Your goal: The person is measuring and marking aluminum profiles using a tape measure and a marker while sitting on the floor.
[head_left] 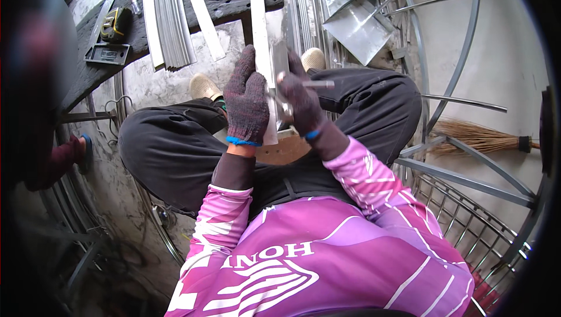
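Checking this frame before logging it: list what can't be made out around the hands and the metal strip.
- Head view: the metal strip's lower end, hidden behind the left hand.
- The small metal piece, mostly covered by the right hand.
- Left edge: a blurred shape, unidentifiable.

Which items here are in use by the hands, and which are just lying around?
In use: left hand and right hand, both in dark knit gloves, holding a long flat silver metal strip and a small metal tool.

Lying about: stack of metal strips, yellow tape measure, straw broom, wire mesh basket.
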A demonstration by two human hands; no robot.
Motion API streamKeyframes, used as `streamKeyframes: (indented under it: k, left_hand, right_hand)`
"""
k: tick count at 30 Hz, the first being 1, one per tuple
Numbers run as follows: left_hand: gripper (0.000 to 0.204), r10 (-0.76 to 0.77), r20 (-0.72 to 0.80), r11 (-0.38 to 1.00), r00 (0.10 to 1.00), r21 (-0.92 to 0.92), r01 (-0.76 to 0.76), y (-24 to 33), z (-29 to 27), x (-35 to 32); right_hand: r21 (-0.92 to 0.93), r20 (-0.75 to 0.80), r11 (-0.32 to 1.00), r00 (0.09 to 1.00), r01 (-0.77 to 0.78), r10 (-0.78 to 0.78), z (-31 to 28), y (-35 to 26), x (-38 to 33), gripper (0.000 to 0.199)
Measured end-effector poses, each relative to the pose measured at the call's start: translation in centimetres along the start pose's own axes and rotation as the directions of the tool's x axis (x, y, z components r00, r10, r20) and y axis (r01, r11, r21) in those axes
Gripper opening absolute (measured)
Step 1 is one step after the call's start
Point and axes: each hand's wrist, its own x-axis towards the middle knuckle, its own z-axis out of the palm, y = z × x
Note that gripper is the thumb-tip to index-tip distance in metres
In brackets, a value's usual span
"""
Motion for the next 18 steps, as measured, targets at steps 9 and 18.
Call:
streamKeyframes:
  k: [9,18]
  left_hand:
    - [0.042,-0.071,-0.019,0.997,0.997,-0.020,0.070,1.1,0.6,-0.4]
    - [0.043,0.046,0.011,0.972,0.999,0.229,-0.047,0.1,-0.6,-0.4]
  right_hand:
    - [0.073,-0.006,0.980,0.983,-0.182,0.183,0.7,1.7,0.7,0.037]
    - [0.602,0.279,0.432,0.683,-0.672,0.675,-0.2,-8.3,-4.0,0.070]
